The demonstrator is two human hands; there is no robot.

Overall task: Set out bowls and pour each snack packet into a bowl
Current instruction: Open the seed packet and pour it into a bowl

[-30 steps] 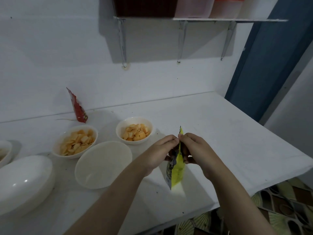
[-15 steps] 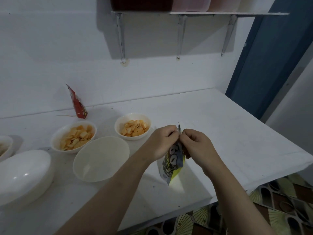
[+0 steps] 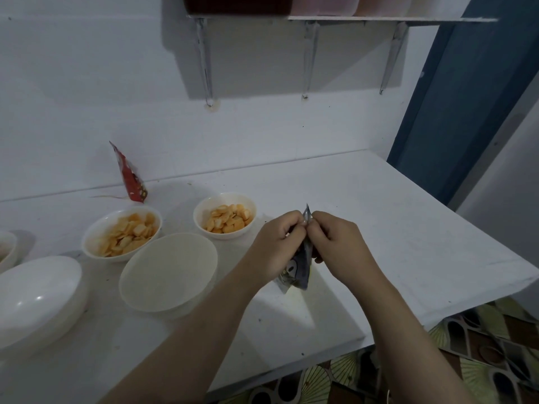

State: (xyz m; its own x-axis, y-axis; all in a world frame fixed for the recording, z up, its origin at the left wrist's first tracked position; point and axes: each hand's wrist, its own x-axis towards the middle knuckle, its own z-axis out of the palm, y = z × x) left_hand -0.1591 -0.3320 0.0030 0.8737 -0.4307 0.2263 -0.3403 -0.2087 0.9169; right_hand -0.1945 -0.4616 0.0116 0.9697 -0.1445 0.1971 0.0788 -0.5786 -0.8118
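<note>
- Since a second ago the packet (image 3: 297,265) has turned between the hands: then its yellow side faced the camera, now mostly the dark printed side shows. Its top edge is pinched tighter.
- The two hands have stayed together at the top seam. I judge that the tear is being started but the packet is not open yet — no gap shows in the seam.
- The left hand (image 3: 277,243) is clenched on the top of the packet from the left; the right hand (image 3: 338,246) is clenched on it from the right. The fingertips of both meet at the seam, touching each other.
- The packet hangs down from this grip, above the worktop (image 3: 379,228); whether its bottom corner touches the surface I cannot tell.
- The empty bowl (image 3: 169,272) stands just left of the hands, near the packet — it seems the next place to pour.
- Two bowls behind it already hold orange snacks: one at the left (image 3: 122,233), one nearer the hands (image 3: 224,215).
- A red packet (image 3: 131,176) leans at the wall, well apart from the hands.
</note>
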